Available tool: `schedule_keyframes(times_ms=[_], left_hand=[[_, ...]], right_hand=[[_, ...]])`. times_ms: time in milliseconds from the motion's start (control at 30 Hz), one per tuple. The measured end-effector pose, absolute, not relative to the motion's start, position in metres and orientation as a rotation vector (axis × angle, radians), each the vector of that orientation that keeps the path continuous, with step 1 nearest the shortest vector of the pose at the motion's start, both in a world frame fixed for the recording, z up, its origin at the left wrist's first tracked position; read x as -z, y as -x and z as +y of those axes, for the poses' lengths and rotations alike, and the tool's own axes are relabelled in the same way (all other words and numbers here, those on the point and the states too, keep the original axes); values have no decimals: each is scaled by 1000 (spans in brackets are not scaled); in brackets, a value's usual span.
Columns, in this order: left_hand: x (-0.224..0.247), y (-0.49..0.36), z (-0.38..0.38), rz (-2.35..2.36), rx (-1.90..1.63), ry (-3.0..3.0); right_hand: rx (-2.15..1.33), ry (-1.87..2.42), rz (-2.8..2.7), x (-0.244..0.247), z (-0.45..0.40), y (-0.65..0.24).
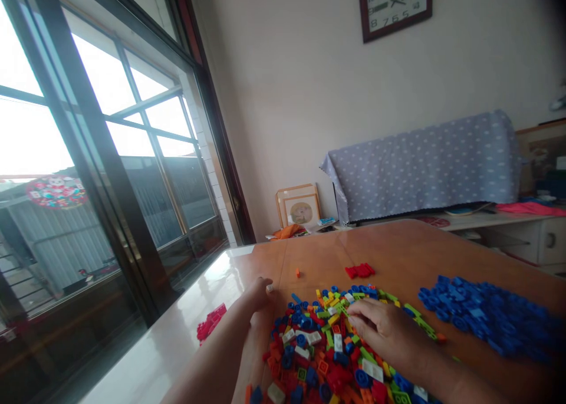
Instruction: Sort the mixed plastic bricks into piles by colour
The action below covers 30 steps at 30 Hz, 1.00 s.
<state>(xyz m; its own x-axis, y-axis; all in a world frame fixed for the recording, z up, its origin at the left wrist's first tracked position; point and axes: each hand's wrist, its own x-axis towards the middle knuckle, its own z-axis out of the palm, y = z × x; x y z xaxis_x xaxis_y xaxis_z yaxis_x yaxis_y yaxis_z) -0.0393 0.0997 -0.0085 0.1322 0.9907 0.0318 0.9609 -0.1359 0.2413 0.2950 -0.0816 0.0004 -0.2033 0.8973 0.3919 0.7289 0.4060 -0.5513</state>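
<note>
A large pile of mixed toy building bricks (pixel 309 351) in red, blue, yellow, green, orange and white lies on the table in front of me. My left hand (pixel 259 295) reaches past the pile's left side, its fingers closed on a small white brick (pixel 269 288) at their tips. Over the right part of the pile is my right hand (pixel 375 324), fingers curled together with the tips down among the bricks. Whatever those fingertips pinch is hidden.
Blue bricks (pixel 486 312) form a heap on the right. Pink bricks (pixel 211 322) lie on the left, and red bricks (pixel 359 270) sit beyond the pile near a single orange brick (pixel 298 272). The wooden table (pixel 389 245) extends toward a cloth-covered object (pixel 424 168).
</note>
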Motion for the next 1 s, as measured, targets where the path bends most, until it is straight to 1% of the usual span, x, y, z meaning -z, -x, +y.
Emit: schedule_keyframes(times_ms=[367,667,1000], left_hand=[[19,37,109,2021,-205,-2305],[13,46,107,1988,-219,-2301],[13,50,103,1956,-202,-2312]], right_hand=[[-330,1372,-1989,-1,-82,-297],[-305,1345,-1984,-7,-86,-297],[-307,1350,-1987,-2,-83,-297]])
